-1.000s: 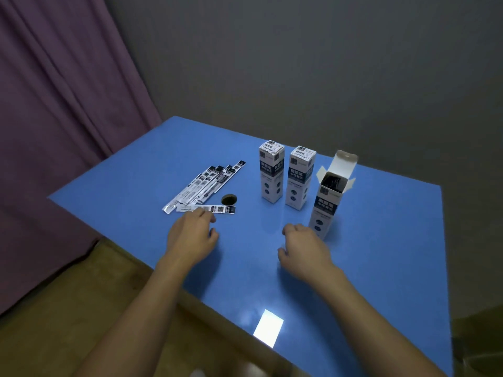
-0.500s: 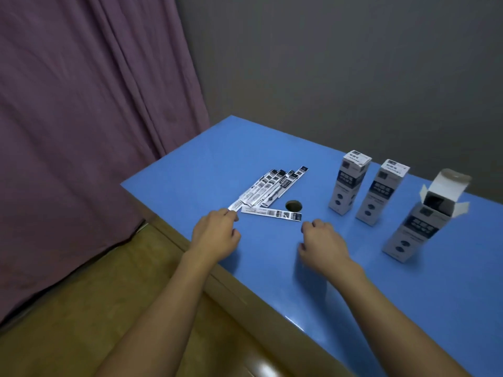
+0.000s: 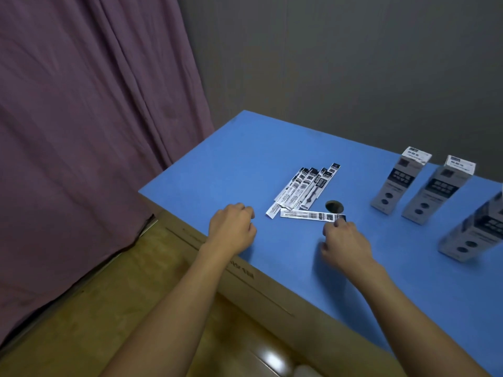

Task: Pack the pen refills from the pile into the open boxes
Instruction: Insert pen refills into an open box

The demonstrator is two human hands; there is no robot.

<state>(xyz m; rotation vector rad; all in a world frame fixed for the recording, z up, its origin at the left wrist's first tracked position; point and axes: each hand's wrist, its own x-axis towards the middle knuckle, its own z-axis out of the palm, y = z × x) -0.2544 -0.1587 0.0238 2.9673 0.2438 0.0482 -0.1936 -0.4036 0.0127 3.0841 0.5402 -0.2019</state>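
Blue tabletop [image 3: 272, 148], purple curtain [image 3: 81, 118] on the left, grey wall [image 3: 353, 63] behind. Pile of pen refills [image 3: 302, 190] in white and black sleeves lies fanned near the table's middle, just left of a round hole [image 3: 334, 206] in the surface. One loose refill [image 3: 310, 215] lies crosswise at the near end of the pile. Right hand [image 3: 344, 242] is at that refill's right end, fingertips curled and touching its dark tip; whether they actually pinch it, can't tell, view is blurred. Left hand [image 3: 231, 231] rests on the table just left of the pile, fingers loosely curled, holding nothing. Two closed boxes [image 3: 419, 183] stand upright at the right, a third box [image 3: 473, 229] nearer the edge of view, top cut off.
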